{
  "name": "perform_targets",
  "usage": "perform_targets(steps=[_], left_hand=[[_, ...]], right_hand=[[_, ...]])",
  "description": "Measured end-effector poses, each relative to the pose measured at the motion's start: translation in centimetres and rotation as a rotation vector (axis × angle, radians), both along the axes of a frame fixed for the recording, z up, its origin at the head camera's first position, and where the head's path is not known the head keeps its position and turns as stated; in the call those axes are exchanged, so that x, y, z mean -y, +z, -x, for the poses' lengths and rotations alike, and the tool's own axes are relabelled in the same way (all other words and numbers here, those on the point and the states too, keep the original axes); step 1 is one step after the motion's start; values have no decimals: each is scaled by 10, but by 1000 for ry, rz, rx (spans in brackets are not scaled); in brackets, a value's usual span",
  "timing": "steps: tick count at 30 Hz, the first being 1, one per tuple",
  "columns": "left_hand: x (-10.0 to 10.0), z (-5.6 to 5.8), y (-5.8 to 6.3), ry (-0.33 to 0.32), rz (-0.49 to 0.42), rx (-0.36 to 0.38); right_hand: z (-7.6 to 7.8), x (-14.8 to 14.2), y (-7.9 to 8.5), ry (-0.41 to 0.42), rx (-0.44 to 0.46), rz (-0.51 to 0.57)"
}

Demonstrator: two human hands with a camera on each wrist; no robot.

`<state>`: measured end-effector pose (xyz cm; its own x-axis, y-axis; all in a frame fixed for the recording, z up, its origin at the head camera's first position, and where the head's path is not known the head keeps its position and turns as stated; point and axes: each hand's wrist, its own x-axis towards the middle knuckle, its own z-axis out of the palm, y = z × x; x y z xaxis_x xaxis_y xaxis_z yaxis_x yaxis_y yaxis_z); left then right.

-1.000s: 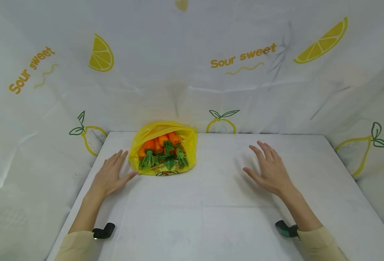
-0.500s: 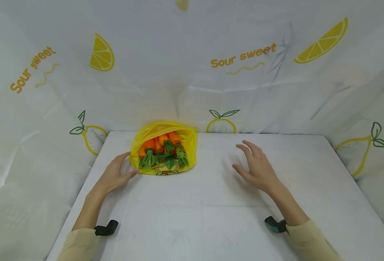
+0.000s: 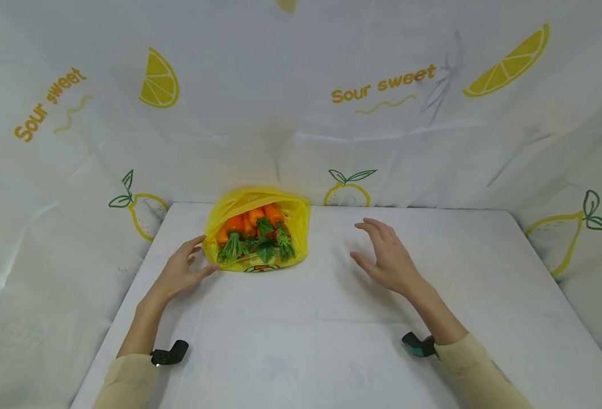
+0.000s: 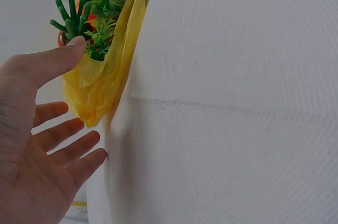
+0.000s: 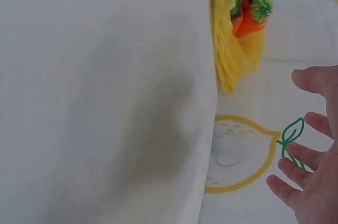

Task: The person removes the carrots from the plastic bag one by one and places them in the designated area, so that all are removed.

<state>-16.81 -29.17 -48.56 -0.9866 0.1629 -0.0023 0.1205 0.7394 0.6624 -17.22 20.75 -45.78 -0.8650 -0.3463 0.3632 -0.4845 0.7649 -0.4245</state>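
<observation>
A yellow plastic bag [image 3: 301,236] lies at the back left of the table, its mouth facing the front. Inside it are several orange carrots [image 3: 255,216] with green leafy tops [image 3: 265,250]; the deeper part of the bag is hidden. My left hand [image 3: 182,271] is at the bag's left side, thumb and fingers spread apart around its edge. Whether they touch the plastic I cannot tell. To the right of the bag, my right hand [image 3: 390,258] hovers over the table with bent, relaxed fingers and holds nothing. The right wrist view shows a gap between that hand and the bag [image 5: 232,65].
The white table [image 3: 291,341] ends at a cloth backdrop [image 3: 260,79] printed with lemons and words, close behind the bag. Cloth walls also rise at the left and right. A small black device [image 3: 170,353] sits on each wrist.
My right hand has moved left, nearer the bag. The left hand has shifted slightly right, and its fingers have bent more beside the bag. The bag has stayed in place.
</observation>
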Motion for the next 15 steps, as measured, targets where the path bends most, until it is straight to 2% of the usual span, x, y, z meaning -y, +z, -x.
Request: perform_targets(steps=[5,15], left_hand=[[-1,-1,1,13,-34,42],[0,0,-1,33,-46,96]], right_hand=[[4,10,0,9,35,27],[14,35,2,36,114,91]])
